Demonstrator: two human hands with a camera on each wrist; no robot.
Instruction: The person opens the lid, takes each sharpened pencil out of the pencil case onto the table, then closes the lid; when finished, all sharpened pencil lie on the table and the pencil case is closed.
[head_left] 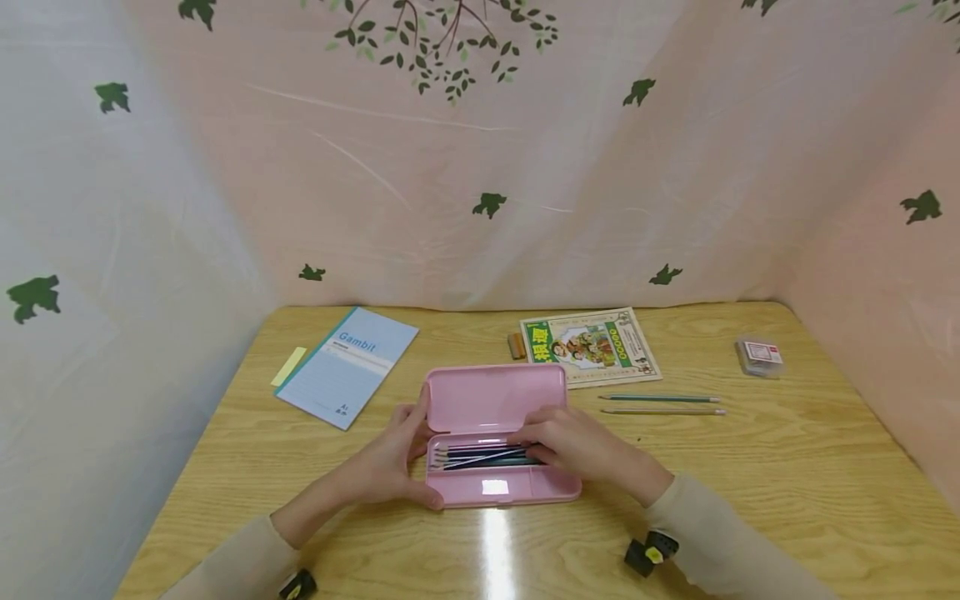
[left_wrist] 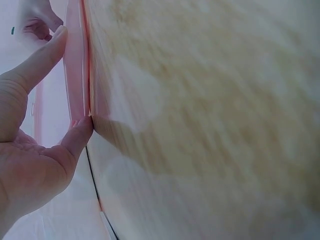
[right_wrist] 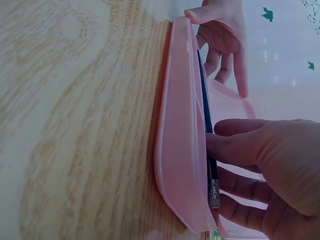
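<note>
1. The right hand (head_left: 573, 446) lays straight fingers (right_wrist: 235, 150) on the pencils (head_left: 483, 457) in the case (head_left: 495, 490).
2. The left hand (head_left: 393, 458) pinches the case's left end, thumb (left_wrist: 75, 140) under, finger above; only the left wrist view shows this.
3. The head view shows the case open, near the table's (head_left: 787, 467) front edge.
4. Two loose pencils (head_left: 660, 404) lie to the right.

1. A small study desk (head_left: 750, 483) of pale wood is sitting in a corner screened by pink sheeting (head_left: 525, 208) printed with leaves.
2. School things are lying on it: a notebook (head_left: 348, 365), a booklet (head_left: 592, 346), two pencils (head_left: 660, 404) and an open pencil case (head_left: 495, 400).
</note>
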